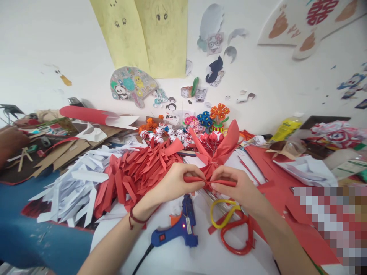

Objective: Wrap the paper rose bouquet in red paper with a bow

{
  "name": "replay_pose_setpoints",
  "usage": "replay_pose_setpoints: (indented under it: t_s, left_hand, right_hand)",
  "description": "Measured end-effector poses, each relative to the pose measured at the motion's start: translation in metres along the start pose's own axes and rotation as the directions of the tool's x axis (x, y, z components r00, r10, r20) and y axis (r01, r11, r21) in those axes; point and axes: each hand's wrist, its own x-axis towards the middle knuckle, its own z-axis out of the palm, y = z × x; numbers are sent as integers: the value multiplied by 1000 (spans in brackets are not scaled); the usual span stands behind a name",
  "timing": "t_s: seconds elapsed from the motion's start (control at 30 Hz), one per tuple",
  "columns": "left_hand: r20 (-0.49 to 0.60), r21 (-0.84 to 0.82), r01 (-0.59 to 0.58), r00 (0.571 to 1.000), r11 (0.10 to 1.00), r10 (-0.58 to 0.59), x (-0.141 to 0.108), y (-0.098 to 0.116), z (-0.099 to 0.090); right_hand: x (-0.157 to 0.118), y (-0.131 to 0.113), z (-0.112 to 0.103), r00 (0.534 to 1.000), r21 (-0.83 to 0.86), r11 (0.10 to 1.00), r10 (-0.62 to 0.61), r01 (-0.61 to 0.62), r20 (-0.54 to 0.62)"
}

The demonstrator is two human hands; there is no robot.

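Between my hands is a red folded-paper piece (229, 146), with long pointed petals spreading up and outward from a gathered middle. My left hand (183, 180) pinches its lower left part, fingers closed on the paper. On the other side, my right hand (232, 183) pinches the lower right part the same way. Both sets of fingertips almost meet at the centre. Below my hands lies a blue glue gun (173, 229) with a lit red light and a black cord. Just right of it rest scissors (236, 244) with one yellow and one red handle loop.
Heaps of white paper strips (77, 183) and red paper strips (143, 172) lie to the left. Red paper sheets (263, 162) cover the right. Paper flowers (177, 134) and a yellow bottle (286, 128) stand at the back. Another person's hand (13, 141) is at far left.
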Motion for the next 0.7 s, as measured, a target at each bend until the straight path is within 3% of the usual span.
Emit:
replay_pose_setpoints:
  t_s: [0.7]
  left_hand:
    - [18,-25,-17,1000,1000,17,1,-2,-2]
  right_hand:
    - [-1,-2,-2,999,-71,996,-50,50,10]
